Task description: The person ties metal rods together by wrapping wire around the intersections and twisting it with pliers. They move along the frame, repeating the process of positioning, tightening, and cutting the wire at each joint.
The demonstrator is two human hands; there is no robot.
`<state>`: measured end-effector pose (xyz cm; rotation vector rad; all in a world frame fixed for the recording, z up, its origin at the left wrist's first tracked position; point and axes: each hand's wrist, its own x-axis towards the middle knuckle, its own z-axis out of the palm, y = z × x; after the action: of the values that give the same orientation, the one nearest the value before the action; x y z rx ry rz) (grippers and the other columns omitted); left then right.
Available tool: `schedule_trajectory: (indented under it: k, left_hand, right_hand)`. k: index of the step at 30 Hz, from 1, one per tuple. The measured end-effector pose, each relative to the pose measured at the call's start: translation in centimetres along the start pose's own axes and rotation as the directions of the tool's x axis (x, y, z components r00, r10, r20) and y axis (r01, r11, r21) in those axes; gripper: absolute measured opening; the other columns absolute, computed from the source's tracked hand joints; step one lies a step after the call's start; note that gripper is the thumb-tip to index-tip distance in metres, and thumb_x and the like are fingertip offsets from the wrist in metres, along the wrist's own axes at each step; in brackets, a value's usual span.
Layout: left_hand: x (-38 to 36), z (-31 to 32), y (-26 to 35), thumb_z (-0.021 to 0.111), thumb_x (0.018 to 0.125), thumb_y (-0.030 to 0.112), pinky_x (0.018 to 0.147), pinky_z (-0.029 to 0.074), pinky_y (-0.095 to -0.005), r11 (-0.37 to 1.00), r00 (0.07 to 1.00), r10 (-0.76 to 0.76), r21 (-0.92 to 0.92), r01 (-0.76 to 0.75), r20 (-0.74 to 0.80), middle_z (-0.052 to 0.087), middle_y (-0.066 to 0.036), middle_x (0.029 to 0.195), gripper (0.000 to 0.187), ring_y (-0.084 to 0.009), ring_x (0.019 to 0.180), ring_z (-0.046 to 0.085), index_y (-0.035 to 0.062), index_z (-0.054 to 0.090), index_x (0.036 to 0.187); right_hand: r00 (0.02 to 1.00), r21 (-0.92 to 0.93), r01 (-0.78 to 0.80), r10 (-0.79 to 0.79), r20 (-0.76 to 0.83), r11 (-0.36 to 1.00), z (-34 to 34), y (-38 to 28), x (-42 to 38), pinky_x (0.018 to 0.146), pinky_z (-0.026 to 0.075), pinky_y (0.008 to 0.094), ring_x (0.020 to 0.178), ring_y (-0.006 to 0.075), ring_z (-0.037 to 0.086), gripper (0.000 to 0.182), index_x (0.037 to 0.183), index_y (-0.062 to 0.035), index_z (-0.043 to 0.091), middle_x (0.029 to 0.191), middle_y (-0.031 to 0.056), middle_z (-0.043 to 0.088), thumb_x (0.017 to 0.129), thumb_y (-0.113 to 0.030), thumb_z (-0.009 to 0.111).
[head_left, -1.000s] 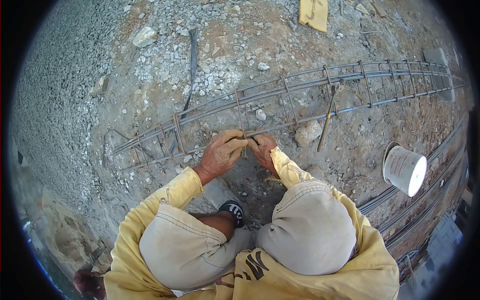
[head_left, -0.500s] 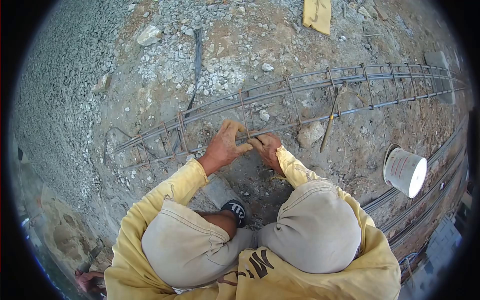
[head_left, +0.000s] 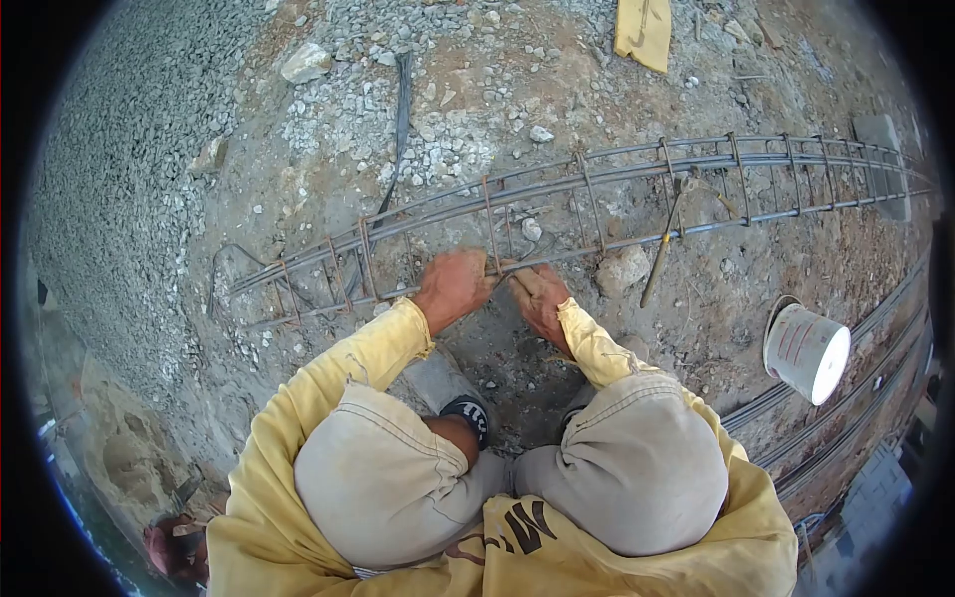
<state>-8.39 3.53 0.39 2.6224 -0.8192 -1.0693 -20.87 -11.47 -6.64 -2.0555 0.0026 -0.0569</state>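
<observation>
A long cage of steel reinforcing bars [head_left: 617,169] with square stirrups lies across the ground in front of my knees. My left hand [head_left: 455,289] is closed at its near lower bar, beside a rusty stirrup [head_left: 490,224]. Just right of that stirrup, my right hand [head_left: 540,301] has its fingers pinched together under the same bar. The fingertips of both hands almost meet at the joint of bar and stirrup; whatever small thing they pinch is hidden. A thin tool with a yellowish handle [head_left: 657,261] leans on the cage further right.
A white bucket [head_left: 808,350] lies tipped at the right, near loose long bars [head_left: 865,333]. A stone [head_left: 623,271] sits by the cage. Dark strapping [head_left: 400,129] runs beneath it. A concrete block [head_left: 882,159] is under its far end. Gravel [head_left: 129,179] spreads left; a yellow piece [head_left: 643,32] lies beyond.
My left hand has turned and curled closer at the joint, its thumb now tucked in. My right hand has shifted slightly down. The whole view has moved a little.
</observation>
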Motion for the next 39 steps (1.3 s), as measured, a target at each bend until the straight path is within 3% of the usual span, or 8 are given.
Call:
schedule_trajectory:
  k: [7,15,19,22,25,31,34,39]
  left_hand:
    - [1.2,0.8,-2.3,0.079,0.081,0.024,0.079,0.052,-0.0359,0.695,0.974,-0.043,-0.694,0.190,0.224,0.072,-0.011,0.101,0.035,-0.0222,0.092,0.067,-0.0001,0.071,0.105]
    - [2.8,2.0,-5.0,0.073,0.088,0.019,0.076,0.047,-0.0283,0.425,0.947,-0.119,-0.847,0.319,0.298,0.072,-0.005,0.096,0.023,-0.0148,0.085,0.062,0.0008,0.073,0.103]
    - [2.0,1.7,-4.5,0.071,0.090,0.026,0.075,0.047,-0.0307,0.546,0.962,-0.174,-0.792,0.273,0.212,0.072,-0.005,0.092,0.025,-0.0157,0.083,0.062,0.0030,0.074,0.101]
    - [1.4,1.4,-4.2,0.070,0.091,0.029,0.076,0.048,-0.0322,0.693,0.975,-0.187,-0.687,0.218,0.120,0.071,-0.006,0.089,0.028,-0.0160,0.082,0.062,0.0044,0.073,0.103]
    - [-0.8,-0.3,-2.9,0.067,0.091,0.030,0.079,0.049,-0.0344,0.765,0.990,-0.143,-0.634,0.113,0.004,0.071,-0.010,0.092,0.028,-0.0209,0.085,0.064,0.0043,0.072,0.103]
    - [-2.9,1.4,-3.1,0.066,0.092,0.014,0.083,0.049,-0.0368,0.842,0.909,0.140,-0.435,-0.318,-0.393,0.067,-0.013,0.098,0.016,-0.0291,0.093,0.064,0.0014,0.069,0.101]
    - [-3.4,1.3,-2.7,0.067,0.088,0.011,0.084,0.050,-0.0386,0.864,0.762,0.377,-0.096,-0.494,-0.527,0.067,-0.011,0.101,0.017,-0.0295,0.094,0.063,0.0037,0.070,0.103]
    - [-3.8,0.6,-1.7,0.068,0.082,0.008,0.078,0.050,-0.0397,0.815,0.668,0.556,0.164,-0.556,-0.494,0.066,-0.007,0.099,0.020,-0.0270,0.091,0.062,0.0073,0.070,0.101]
  right_hand:
    - [0.992,0.157,-0.101,0.110,-0.053,0.983,0.6,-0.4,-0.7,0.080,0.045,0.0391,0.093,0.0334,0.057,0.025,0.115,-0.0020,0.064,0.102,0.0186,0.059,0.090,0.003,0.060]
    - [0.992,0.139,-0.080,0.093,-0.085,0.987,0.8,-0.2,-0.6,0.074,0.045,0.0377,0.087,0.0326,0.057,0.018,0.107,0.0011,0.065,0.097,0.0176,0.059,0.089,0.005,0.063]
    - [0.958,0.497,-0.264,0.284,0.036,0.827,1.1,0.4,-0.6,0.081,0.044,0.0261,0.093,0.0160,0.056,0.028,0.124,-0.0009,0.058,0.102,0.0078,0.059,0.100,-0.014,0.055]
    - [0.720,0.720,-0.611,0.610,0.332,0.330,0.4,-0.2,0.3,0.081,0.043,0.0229,0.093,0.0115,0.054,0.031,0.127,0.0005,0.057,0.105,0.0057,0.060,0.103,-0.019,0.052]
    - [0.779,0.807,-0.496,0.576,0.249,0.321,1.5,0.2,0.3,0.081,0.042,0.0225,0.092,0.0118,0.053,0.033,0.126,0.0017,0.057,0.106,0.0068,0.060,0.102,-0.021,0.054]
    - [0.740,0.748,-0.566,0.613,0.276,0.346,2.0,1.1,-0.4,0.076,0.045,0.0254,0.086,0.0162,0.057,0.034,0.126,0.0038,0.056,0.109,0.0112,0.060,0.101,-0.019,0.053]
    - [0.901,0.238,-0.433,0.408,0.148,0.869,1.5,1.7,-1.0,0.076,0.049,0.0302,0.089,0.0234,0.061,0.034,0.128,0.0017,0.057,0.108,0.0162,0.062,0.099,-0.016,0.053]
    - [0.970,-0.094,-0.238,0.241,0.023,0.967,-0.1,-0.5,-1.6,0.070,0.049,0.0297,0.080,0.0194,0.062,0.035,0.130,-0.0024,0.058,0.092,0.0129,0.064,0.100,-0.019,0.053]
